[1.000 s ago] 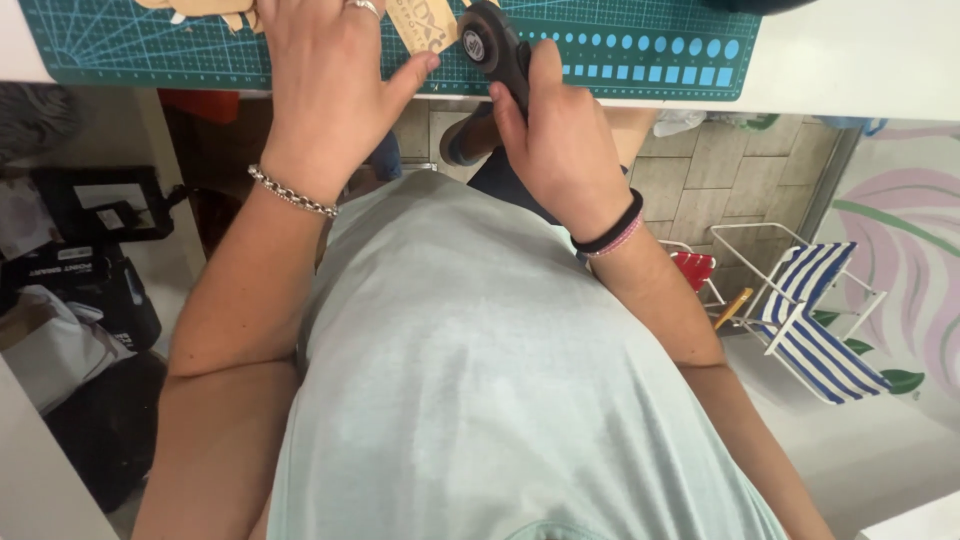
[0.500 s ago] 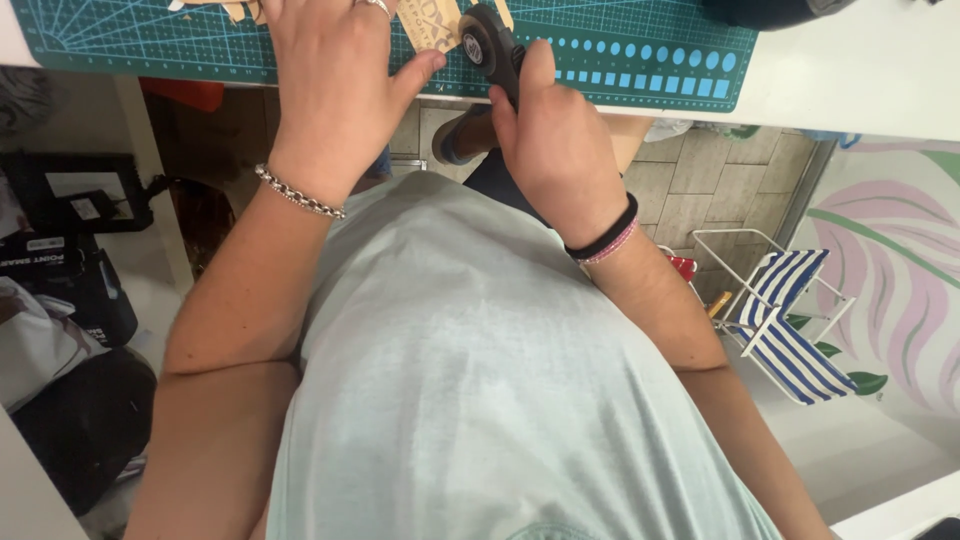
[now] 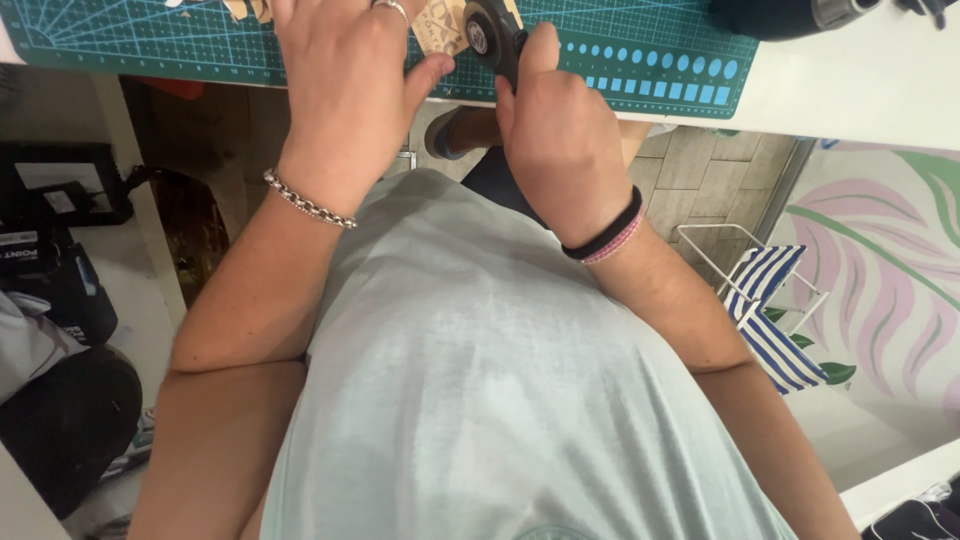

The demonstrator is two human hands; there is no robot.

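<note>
My left hand (image 3: 345, 85) lies flat, fingers spread, pressing a tan piece of cardboard (image 3: 440, 25) onto a teal cutting mat (image 3: 640, 60) at the table's near edge. It wears a ring and a silver chain bracelet. My right hand (image 3: 560, 140) is closed around the dark handle of a rotary cutter (image 3: 490, 35), whose round blade rests on the cardboard just right of my left thumb. Most of the cardboard is hidden by my left hand and the top of the view.
The mat lies on a white table (image 3: 860, 95). A dark cylindrical object (image 3: 780, 15) sits at the table's far right. Below the table: dark bags (image 3: 60, 290) on the left and a small blue-and-white striped folding chair (image 3: 765, 300) on the right.
The view has shifted slightly downward and leftward. Both hands keep their hold on the cardboard and cutter with little visible movement.
</note>
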